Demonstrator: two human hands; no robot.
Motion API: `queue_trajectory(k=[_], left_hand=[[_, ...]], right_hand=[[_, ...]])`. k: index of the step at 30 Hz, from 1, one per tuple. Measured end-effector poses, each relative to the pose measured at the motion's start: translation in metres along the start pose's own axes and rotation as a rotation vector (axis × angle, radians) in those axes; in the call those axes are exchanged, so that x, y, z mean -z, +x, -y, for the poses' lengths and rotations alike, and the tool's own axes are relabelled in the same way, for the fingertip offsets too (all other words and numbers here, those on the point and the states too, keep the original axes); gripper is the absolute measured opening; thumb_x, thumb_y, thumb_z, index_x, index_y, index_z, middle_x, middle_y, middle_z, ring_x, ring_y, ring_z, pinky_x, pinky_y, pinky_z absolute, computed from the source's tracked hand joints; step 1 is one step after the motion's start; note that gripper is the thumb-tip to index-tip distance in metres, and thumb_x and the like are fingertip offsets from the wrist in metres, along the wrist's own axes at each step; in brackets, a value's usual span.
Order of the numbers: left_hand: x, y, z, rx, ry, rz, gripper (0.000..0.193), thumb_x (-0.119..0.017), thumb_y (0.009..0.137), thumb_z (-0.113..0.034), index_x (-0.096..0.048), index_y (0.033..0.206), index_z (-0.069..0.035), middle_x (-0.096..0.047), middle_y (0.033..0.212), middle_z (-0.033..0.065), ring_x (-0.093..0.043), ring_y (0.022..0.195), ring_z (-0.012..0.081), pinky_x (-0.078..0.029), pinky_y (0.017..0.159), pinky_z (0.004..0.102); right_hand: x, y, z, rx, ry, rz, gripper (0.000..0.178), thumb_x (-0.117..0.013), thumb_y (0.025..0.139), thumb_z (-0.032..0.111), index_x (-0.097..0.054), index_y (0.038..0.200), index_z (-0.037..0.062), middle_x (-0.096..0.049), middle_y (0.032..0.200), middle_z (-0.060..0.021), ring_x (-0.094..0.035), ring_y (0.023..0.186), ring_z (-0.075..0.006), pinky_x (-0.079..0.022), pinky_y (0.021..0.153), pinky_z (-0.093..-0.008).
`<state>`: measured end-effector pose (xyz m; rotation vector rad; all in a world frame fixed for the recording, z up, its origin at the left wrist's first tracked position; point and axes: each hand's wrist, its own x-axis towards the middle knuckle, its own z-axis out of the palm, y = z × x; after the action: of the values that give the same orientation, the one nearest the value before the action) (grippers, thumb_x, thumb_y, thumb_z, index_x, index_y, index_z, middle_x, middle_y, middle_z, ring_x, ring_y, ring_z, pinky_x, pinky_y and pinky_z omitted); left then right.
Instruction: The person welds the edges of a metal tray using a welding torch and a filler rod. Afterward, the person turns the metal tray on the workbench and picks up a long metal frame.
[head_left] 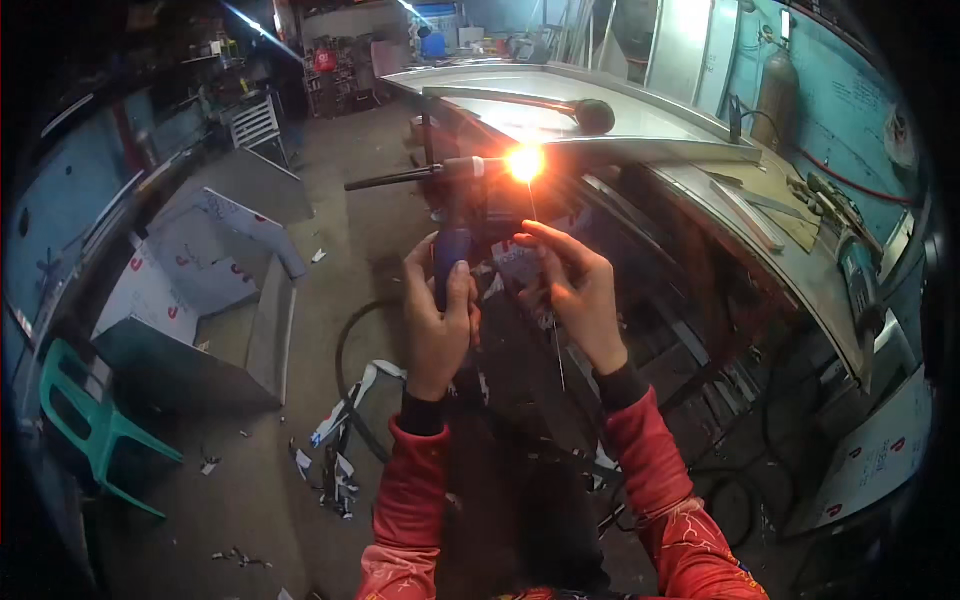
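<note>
My left hand (432, 330) is wrapped round the blue handle of a TIG welding torch (452, 262). The torch's black back cap sticks out to the left, and its nozzle points right into a bright orange-white arc (525, 162). Between the thumb and fingers of my right hand (588, 300) is a thin filler rod (559, 352), its upper end reaching the glare. The arc burns at the near edge of a large shiny sheet-metal panel (660, 122) with raised rims. Glare hides the weld spot itself. A mallet (594, 117) lies on the panel.
An angle grinder (858, 270) and metal strips (745, 212) lie on the bench at right. A gas cylinder (776, 95) stands behind. Left are a film-covered metal box (190, 360) and a green plastic chair (100, 430). A cable (342, 350) and film scraps litter the floor.
</note>
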<state>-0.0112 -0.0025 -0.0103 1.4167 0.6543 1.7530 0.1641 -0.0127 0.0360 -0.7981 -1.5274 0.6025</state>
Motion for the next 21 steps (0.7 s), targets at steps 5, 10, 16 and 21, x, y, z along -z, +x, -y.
queue_trajectory(k=[5,10,16,21], left_hand=[[-0.006,0.002,-0.027,0.111,0.059,-0.003,0.043,-0.052,0.107,-0.027,-0.035,0.144,-0.012,-0.055,0.082,0.0030,-0.048,0.050,0.0062,-0.040,0.043,0.0230],[-0.006,0.003,-0.023,0.081,0.118,0.001,0.043,-0.051,0.107,-0.029,-0.035,0.144,-0.011,-0.056,0.081,0.0028,-0.049,0.050,0.0064,-0.040,0.042,0.0234],[-0.005,0.002,-0.021,0.083,0.128,0.003,0.043,-0.051,0.108,-0.029,-0.035,0.143,-0.011,-0.056,0.080,0.0027,-0.049,0.050,0.0066,-0.040,0.041,0.0236],[-0.008,0.002,-0.027,0.093,0.082,-0.027,0.043,-0.050,0.108,-0.030,-0.035,0.144,-0.011,-0.055,0.081,0.0028,-0.049,0.049,0.0068,-0.040,0.041,0.0235]], right_hand=[[-0.003,0.001,-0.002,-0.036,0.060,-0.018,0.030,-0.054,0.104,0.007,-0.065,0.132,0.0050,-0.075,0.113,-0.0111,-0.069,0.065,-0.0102,-0.052,0.052,-0.0225],[-0.004,-0.002,-0.009,-0.063,0.094,-0.037,0.030,-0.054,0.104,0.007,-0.064,0.132,0.0043,-0.074,0.114,-0.0113,-0.070,0.065,-0.0111,-0.054,0.053,-0.0226],[-0.004,-0.007,-0.006,-0.063,0.073,-0.029,0.030,-0.053,0.104,0.006,-0.064,0.132,0.0039,-0.074,0.113,-0.0116,-0.072,0.067,-0.0123,-0.055,0.052,-0.0240],[-0.004,-0.006,-0.003,-0.075,0.078,-0.024,0.031,-0.053,0.104,0.005,-0.064,0.133,0.0046,-0.074,0.113,-0.0120,-0.071,0.066,-0.0126,-0.056,0.051,-0.0247]])
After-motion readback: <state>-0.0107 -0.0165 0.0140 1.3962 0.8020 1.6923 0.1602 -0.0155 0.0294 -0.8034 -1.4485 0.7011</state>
